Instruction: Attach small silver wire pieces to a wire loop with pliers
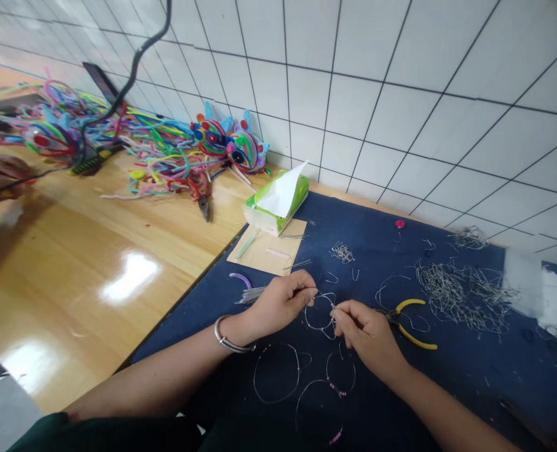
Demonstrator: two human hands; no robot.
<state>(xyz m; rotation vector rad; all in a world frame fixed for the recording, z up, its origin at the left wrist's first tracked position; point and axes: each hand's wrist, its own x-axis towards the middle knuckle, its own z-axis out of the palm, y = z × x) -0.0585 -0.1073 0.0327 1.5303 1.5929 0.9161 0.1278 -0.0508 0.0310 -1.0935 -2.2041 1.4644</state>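
Nearest my camera, three thin silver wire loops with pink beads (337, 393) lie on the dark blue cloth (367, 232). Just beyond them I see the left hand (283, 299) and right hand (367, 331), fingertips closed, both pinching a round, pink-beaded silver wire frame (323, 328), well in from the cloth's left edge. Yellow-handled pliers (418, 339) lie spread just beside the right hand; farther right I see a grey wire tangle (457, 292). At the cloth's far left corner sits a green-and-white tissue pack (265, 218), near multicoloured striped ornaments (244, 149) by the wall.
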